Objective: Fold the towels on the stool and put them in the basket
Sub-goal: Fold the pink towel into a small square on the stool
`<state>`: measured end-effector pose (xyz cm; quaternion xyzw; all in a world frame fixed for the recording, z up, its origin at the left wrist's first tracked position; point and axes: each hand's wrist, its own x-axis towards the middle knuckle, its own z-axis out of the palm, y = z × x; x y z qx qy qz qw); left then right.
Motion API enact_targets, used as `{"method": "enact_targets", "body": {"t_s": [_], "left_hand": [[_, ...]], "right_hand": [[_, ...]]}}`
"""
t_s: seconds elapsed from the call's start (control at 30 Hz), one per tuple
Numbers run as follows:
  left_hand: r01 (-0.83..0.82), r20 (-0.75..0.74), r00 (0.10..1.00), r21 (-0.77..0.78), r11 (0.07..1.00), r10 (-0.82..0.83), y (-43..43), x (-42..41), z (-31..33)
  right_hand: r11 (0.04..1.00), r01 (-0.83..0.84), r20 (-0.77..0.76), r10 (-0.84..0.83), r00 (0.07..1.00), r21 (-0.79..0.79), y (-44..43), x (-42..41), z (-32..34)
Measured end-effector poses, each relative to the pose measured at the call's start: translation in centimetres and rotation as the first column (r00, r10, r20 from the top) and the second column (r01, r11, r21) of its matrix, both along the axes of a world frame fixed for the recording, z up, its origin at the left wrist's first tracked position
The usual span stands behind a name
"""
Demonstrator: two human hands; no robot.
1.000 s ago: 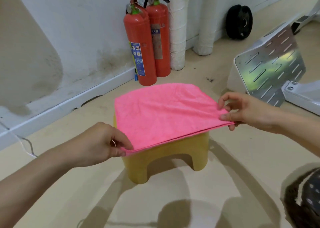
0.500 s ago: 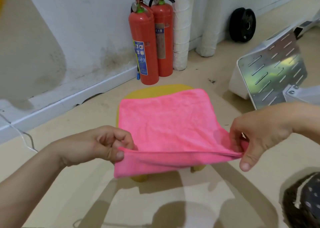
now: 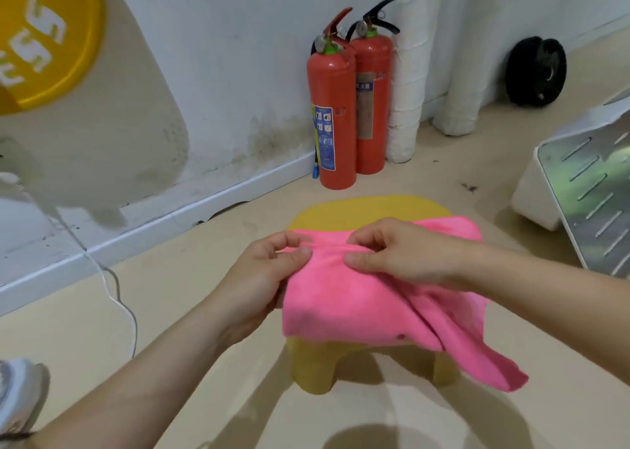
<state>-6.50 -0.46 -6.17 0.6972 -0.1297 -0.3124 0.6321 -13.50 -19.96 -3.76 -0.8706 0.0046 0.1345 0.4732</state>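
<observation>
At the centre of the frame, the left hand [image 3: 259,278] and right hand [image 3: 402,254] each keep a pinching grip on the towel [image 3: 358,309] edge, side by side, probably to line up its corners. The rest of the cloth drapes over the stool [image 3: 368,210].

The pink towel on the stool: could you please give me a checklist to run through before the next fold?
1. Left hand pinches the pink towel at its upper edge: ok.
2. Right hand pinches the same edge: ok.
3. Layers lie even: not ok; one corner hangs creased past the front of the stool.
4. Bare seat behind the towel for laying it flat: ok.
5. Drop-off container located: cannot tell; only a yellow rim shows at upper left.
</observation>
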Motion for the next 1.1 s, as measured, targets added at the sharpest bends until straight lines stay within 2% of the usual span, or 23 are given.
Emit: {"method": "enact_targets", "body": {"t_s": [0.07, 0.1, 0.17, 0.23, 0.37, 0.47, 0.53, 0.63, 0.7, 0.77, 0.83, 0.9, 1.03, 1.1], "left_hand": [[-0.117, 0.067, 0.991, 0.054, 0.992, 0.114, -0.1, 1.1, -0.5], [-0.173, 0.156, 0.976, 0.130, 0.976, 0.152, -0.1, 1.9, -1.0], [-0.254, 0.336, 0.931, 0.322, 0.912, 0.141, 0.0, 3.6, -2.3], [-0.259, 0.364, 0.927, 0.436, 0.862, 0.094, 0.0, 4.6, -3.2], [-0.280, 0.383, 0.919, 0.466, 0.839, 0.095, -1.0, 5.6, -3.6], [-0.256, 0.435, 0.900, 0.482, 0.838, 0.024, -2.0, 5.8, -2.7], [-0.257, 0.431, 0.900, 0.406, 0.877, 0.064, -2.5, 5.8, -2.0], [-0.251, 0.216, 0.950, 0.089, 0.964, 0.227, -3.6, 5.6, 0.0], [-0.225, 0.092, 0.968, -0.080, 0.971, 0.232, -4.8, 5.2, 2.1], [-0.183, 0.075, 0.977, -0.170, 0.968, 0.198, -6.2, 5.0, 4.3], [-0.125, 0.111, 0.982, -0.211, 0.969, 0.150, -7.6, 4.9, 6.3], [-0.079, 0.152, 0.982, -0.231, 0.970, 0.116, -8.7, 4.8, 8.0], [-0.026, 0.171, 0.983, -0.240, 0.970, 0.069, -10.4, 4.3, 10.7], [0.020, 0.183, 0.983, -0.209, 0.978, 0.019, -11.0, 4.1, 12.0]], "right_hand": [[0.998, 0.056, 0.001, -0.056, 0.998, -0.022, -0.1, 1.3, -0.2], [0.996, 0.082, -0.003, -0.083, 0.997, -0.044, 0.1, 2.0, -0.4], [0.989, 0.108, -0.013, -0.110, 0.994, -0.102, 0.6, 3.1, -0.9], [0.980, 0.118, 0.000, -0.120, 0.993, -0.162, 1.1, 4.1, -1.5], [0.967, 0.119, 0.004, -0.121, 0.993, -0.226, 1.7, 5.3, -2.0], [0.972, 0.139, -0.047, -0.150, 0.988, -0.188, 1.8, 5.9, -1.8], [0.981, 0.150, -0.042, -0.156, 0.987, -0.126, 1.5, 6.0, -1.6], [0.996, 0.083, 0.099, -0.086, 0.991, 0.034, 0.0, 5.9, -0.8], [0.982, 0.106, 0.209, -0.138, 0.968, 0.156, -1.2, 5.7, 0.6], [0.957, 0.162, 0.337, -0.239, 0.911, 0.242, -2.3, 5.4, 2.5], [0.921, 0.208, 0.404, -0.336, 0.851, 0.329, -3.3, 4.9, 4.3], [0.894, 0.221, 0.404, -0.381, 0.832, 0.390, -4.0, 4.3, 5.8], [0.895, 0.222, 0.406, -0.382, 0.830, 0.388, -5.1, 3.2, 7.7], [0.876, 0.241, 0.445, -0.429, 0.786, 0.418, -5.3, 2.8, 8.3]]}}
